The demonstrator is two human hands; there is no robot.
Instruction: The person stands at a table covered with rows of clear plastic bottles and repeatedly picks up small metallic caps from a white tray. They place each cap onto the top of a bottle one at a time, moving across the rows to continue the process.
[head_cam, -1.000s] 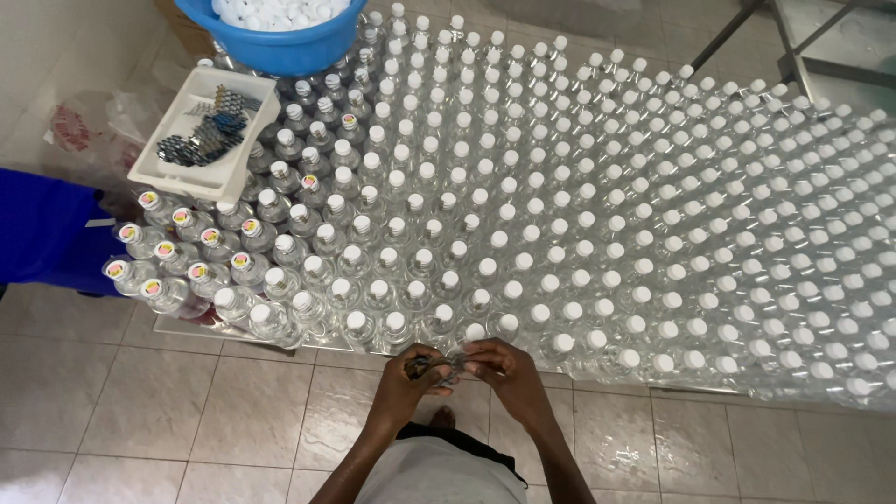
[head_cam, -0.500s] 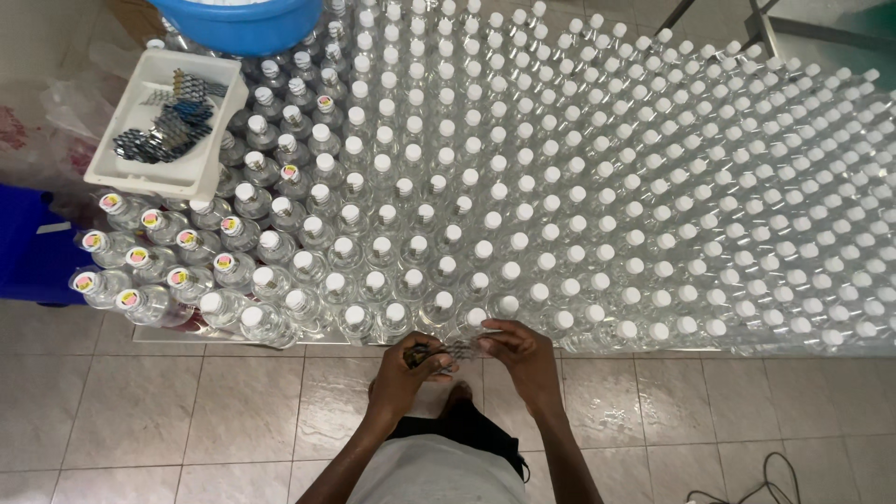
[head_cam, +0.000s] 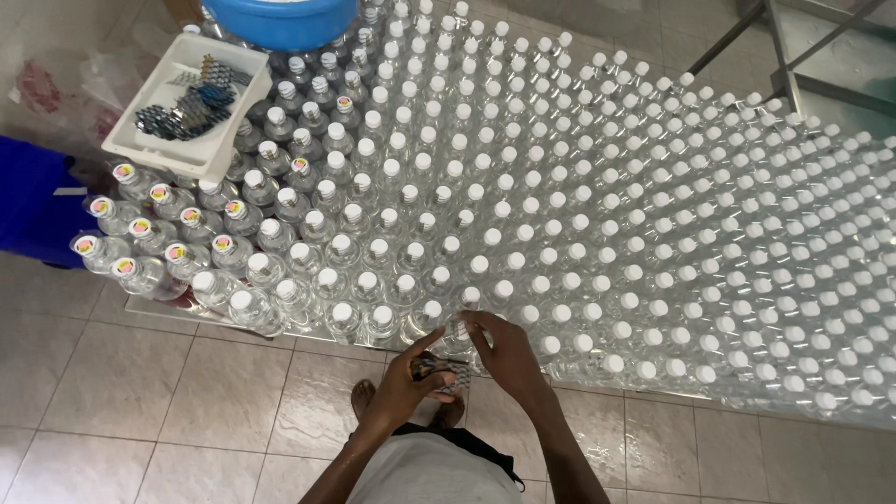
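Observation:
I stand at the front edge of a big field of clear plastic bottles with white caps (head_cam: 597, 215). My left hand (head_cam: 403, 381) is shut on a small bundle of dark, shiny sleeves (head_cam: 432, 367), held just in front of the bottles. My right hand (head_cam: 504, 350) reaches over the front row. Its fingers curl around the top of one front-row bottle (head_cam: 455, 334), right beside the bundle. Whether a sleeve sits between those fingers is hidden.
A white tray (head_cam: 140, 149) with more dark sleeves rests on the bottles at the back left, below a blue basin (head_cam: 280, 23). Bottles with coloured cap seals (head_cam: 140, 229) stand at the left, beside a blue object (head_cam: 33, 201). A metal frame (head_cam: 784, 56) is at the back right. Tiled floor (head_cam: 187, 401) lies underfoot.
My hands were together at the bundle below the front row. The right hand has now moved up onto a front-row bottle, and the view has shifted slightly.

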